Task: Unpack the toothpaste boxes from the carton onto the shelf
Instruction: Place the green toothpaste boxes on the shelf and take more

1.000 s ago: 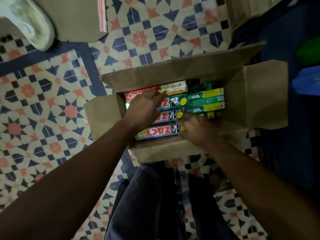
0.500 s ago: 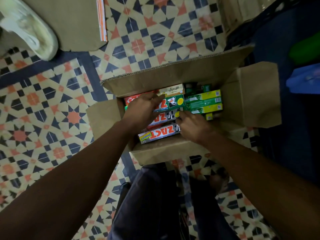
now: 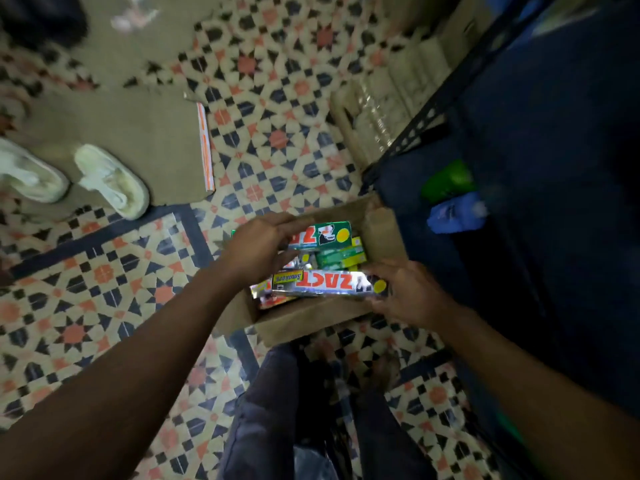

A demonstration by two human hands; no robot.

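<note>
An open brown carton [image 3: 304, 320] sits on the tiled floor in front of my knees. My left hand [image 3: 256, 251] grips a green Zact toothpaste box [image 3: 323, 234], lifted over the carton's far side. My right hand [image 3: 408, 292] holds the right end of a silver Zact toothpaste box [image 3: 322, 283], raised over the near side. More green boxes [image 3: 341, 258] lie inside the carton below. The dark shelf [image 3: 519, 202] stands to the right.
Flattened cardboard [image 3: 138, 133] lies on the floor at the far left with a pair of pale slippers [image 3: 110, 181] on it. A wrapped pack of pale items [image 3: 384, 109] rests beside the shelf's perforated post. A green item [image 3: 448, 180] and a blue item [image 3: 455, 216] sit on the shelf.
Both hands have lifted a box each out of the carton. My view has swung up and back, so the carton now looks smaller and the shelf fills the right side.
</note>
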